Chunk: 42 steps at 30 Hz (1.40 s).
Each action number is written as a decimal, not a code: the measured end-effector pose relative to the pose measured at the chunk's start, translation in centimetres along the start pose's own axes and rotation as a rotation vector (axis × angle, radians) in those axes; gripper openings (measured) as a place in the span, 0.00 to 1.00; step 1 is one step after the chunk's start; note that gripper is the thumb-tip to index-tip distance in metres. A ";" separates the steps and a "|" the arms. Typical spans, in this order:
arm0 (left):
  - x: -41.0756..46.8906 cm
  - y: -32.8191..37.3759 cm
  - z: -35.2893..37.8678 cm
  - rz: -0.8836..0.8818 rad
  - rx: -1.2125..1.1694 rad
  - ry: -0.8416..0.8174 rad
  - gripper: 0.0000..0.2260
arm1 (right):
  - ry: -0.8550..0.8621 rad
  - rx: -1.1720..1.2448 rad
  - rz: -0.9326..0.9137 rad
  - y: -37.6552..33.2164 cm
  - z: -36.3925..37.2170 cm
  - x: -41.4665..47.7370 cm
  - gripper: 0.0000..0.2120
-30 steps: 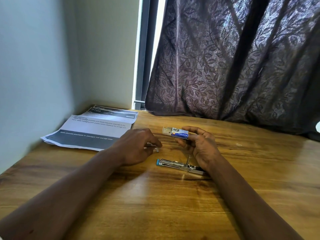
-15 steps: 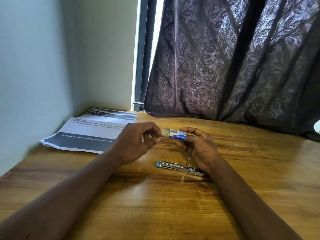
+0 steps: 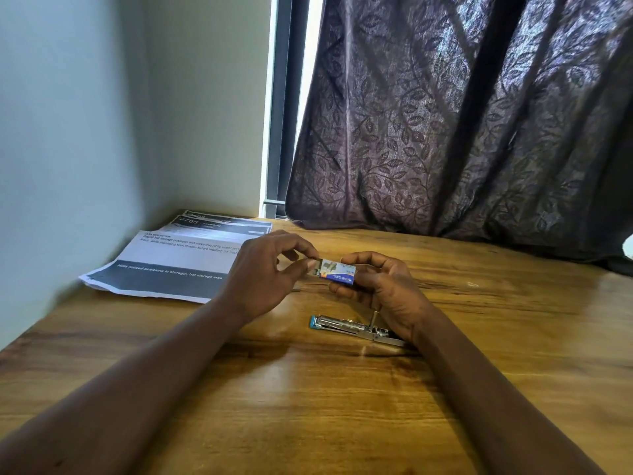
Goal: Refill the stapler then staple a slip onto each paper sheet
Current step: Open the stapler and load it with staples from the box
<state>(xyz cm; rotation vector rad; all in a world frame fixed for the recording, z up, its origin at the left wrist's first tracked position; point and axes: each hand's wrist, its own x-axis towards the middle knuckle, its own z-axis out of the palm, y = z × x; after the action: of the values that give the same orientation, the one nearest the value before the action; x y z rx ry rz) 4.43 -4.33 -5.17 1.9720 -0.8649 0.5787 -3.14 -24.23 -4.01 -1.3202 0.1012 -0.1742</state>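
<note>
Wooden table (image 3: 308,406), brown grain, seen from the head camera with both bare forearms reaching in from the near edge. Right hand (image 3: 383,289): fingers and thumb curled round a small blue-and-white staple box (image 3: 337,272), held just above the table top, long side roughly level, printed face toward the camera. Left hand (image 3: 263,272): thumb and forefinger closed together on the left end of the same box, other fingers loosely curved; whether they grip the box's sleeve or an inner tray cannot be told. Stapler (image 3: 352,329): metal, teal tip at its left end, lying flat on the table just nearer the camera than the box, its right end tucked under the right wrist; a thin rod stands up from it near the hinge, so it appears opened. It is not touched by either set of fingers. Paper sheets (image 3: 164,265): a fanned stack, printed with dark bands and text, lying at the far left of the table against the wall (image 3: 68,132), partly behind the left hand. A dark leaf-patterned curtain (image 3: 462,132) hangs behind the table's far edge.
</note>
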 end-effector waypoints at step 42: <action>0.1 0.4 0.2 -0.300 -0.226 0.005 0.06 | -0.011 0.016 -0.022 0.0 0.2 -0.2 0.09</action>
<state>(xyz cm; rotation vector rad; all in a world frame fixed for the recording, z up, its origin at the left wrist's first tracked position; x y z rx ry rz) 4.22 -4.69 -4.98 1.8449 -0.5874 0.2975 -3.34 -24.00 -3.92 -1.3068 0.0758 -0.1854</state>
